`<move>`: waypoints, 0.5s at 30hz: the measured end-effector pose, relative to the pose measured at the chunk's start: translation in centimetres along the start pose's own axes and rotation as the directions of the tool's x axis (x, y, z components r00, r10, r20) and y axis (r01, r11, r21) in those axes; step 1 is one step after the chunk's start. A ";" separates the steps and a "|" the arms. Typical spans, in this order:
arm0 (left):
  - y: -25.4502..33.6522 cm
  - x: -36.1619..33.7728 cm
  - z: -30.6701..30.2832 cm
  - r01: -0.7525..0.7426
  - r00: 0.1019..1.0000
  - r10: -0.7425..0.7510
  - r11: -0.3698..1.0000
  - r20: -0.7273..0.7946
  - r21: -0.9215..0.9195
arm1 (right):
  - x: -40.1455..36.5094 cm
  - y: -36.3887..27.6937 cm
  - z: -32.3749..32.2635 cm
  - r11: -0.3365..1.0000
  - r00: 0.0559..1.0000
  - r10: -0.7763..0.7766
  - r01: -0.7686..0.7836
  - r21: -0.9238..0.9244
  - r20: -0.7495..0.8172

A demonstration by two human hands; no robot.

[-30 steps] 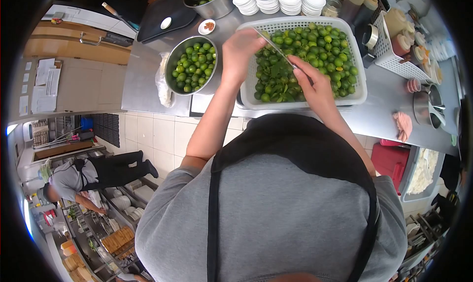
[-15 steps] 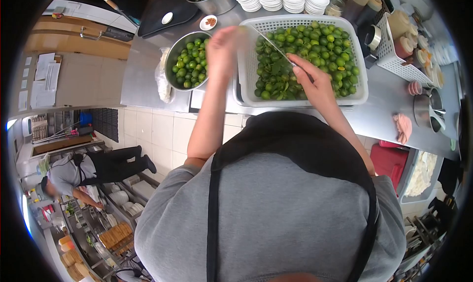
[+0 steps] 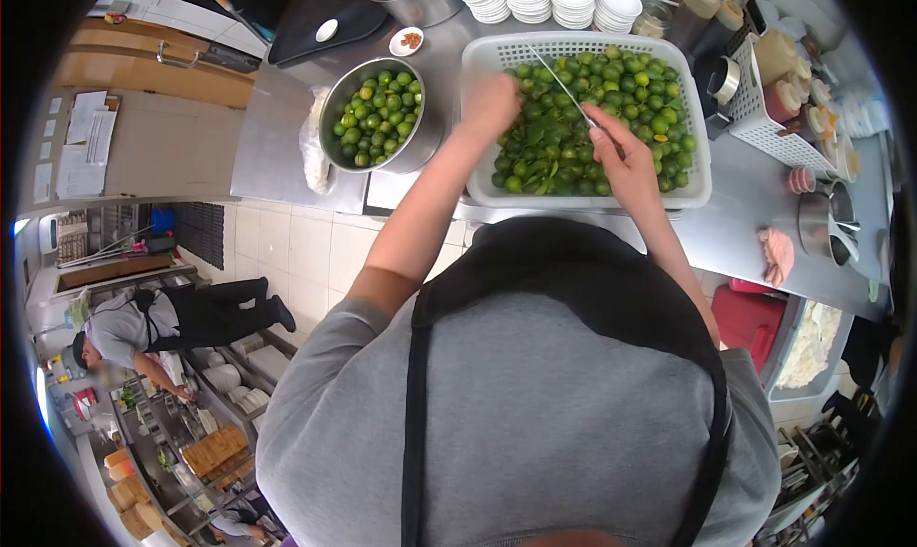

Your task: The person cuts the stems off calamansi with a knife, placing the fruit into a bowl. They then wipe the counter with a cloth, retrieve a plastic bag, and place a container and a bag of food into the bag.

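A knife (image 3: 556, 75) is gripped by its handle in my right hand (image 3: 628, 165), its thin blade angled up and left above the limes. Small green limes (image 3: 630, 93) with some leaves (image 3: 540, 146) fill a white perforated basket (image 3: 700, 127). Over the basket's left side is my left hand (image 3: 491, 105), its fingertips close to the limes. Motion blur smears those fingers, so what they hold, if anything, does not show. Just left of that arm stands a steel pot (image 3: 432, 131) of limes, some of them looking cut.
Stacks of white dishes (image 3: 573, 0) and a small dish of reddish bits (image 3: 407, 41) sit behind. A plastic bag (image 3: 315, 150) lies left of the pot. Squeeze bottles (image 3: 697, 7) and a white crate (image 3: 764, 103) stand right. Far left, another person (image 3: 134, 327) works at shelving.
My left hand has moved right and down, from between pot and basket to over the limes. My right hand and the knife have shifted slightly right.
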State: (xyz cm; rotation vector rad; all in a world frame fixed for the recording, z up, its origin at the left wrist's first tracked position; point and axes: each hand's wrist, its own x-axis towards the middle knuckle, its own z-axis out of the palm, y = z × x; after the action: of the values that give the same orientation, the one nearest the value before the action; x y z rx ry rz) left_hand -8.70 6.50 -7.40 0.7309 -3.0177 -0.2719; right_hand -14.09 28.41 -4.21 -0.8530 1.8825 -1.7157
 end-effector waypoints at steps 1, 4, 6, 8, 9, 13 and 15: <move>0.3 0.4 1.0 -0.003 1.000 0.003 1.000 -0.002 0.000 | 0.0 0.0 -0.1 1.000 1.000 -0.002 0.002 -0.001 -0.003; 1.2 0.9 1.3 0.032 0.998 -0.032 0.999 0.045 0.006 | -0.2 -0.5 -0.8 0.999 0.999 0.040 -0.040 -0.004 -0.007; 0.9 0.2 -0.4 0.045 0.999 -0.048 0.991 -0.021 -0.123 | -0.3 -1.2 -1.1 0.995 0.995 0.094 -0.094 -0.021 -0.022; -0.3 -0.7 -1.6 0.030 0.980 -0.117 0.885 -0.158 -0.464 | -0.3 -1.1 -1.1 0.996 0.996 0.082 -0.082 -0.016 -0.033; -0.9 -1.1 -2.2 0.028 0.982 -0.111 0.888 -0.156 -0.460 | -0.3 -1.0 -1.0 0.998 0.997 0.068 -0.069 -0.017 -0.034; -1.1 -3.5 -4.6 -0.017 0.981 -0.178 0.309 -0.076 -0.951 | -0.1 -0.7 0.1 0.998 0.999 0.041 -0.041 0.040 0.009; -0.4 -4.5 -5.5 0.008 0.982 -0.188 0.069 -0.005 -0.998 | -0.2 -0.8 0.8 0.998 0.999 0.001 -0.004 0.064 0.050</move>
State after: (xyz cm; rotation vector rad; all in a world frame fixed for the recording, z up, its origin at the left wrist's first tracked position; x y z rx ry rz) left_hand -4.16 7.24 -1.99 0.6424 -1.7342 -1.9459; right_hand -13.28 27.92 -3.50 -0.8611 1.7859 -1.7272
